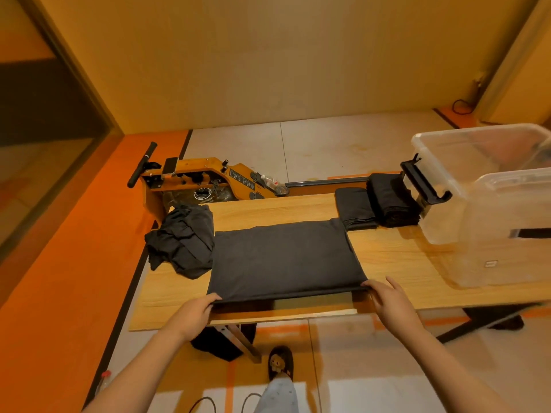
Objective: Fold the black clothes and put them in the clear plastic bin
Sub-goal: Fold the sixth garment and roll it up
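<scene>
Black garment (286, 260) flat; pile (182, 239) left, bin (441, 186) right.

Flat garment (286, 257) lies on the table (268, 208), so everything reads off it! Touching its left edge: the crumpled heap (182, 239). At its far right corner, touching, sits a folded stack (356, 208); farther right and behind it, a taller stack (393, 201). Right of it and farther back stands the bin (441, 186), and straight right of it a second bin (507, 228), both on the table. Behind it, past the table, is the rowing machine (208, 180). The left hand (193, 317) holds its near left corner, and the right hand (390, 302) its near right corner.
</scene>
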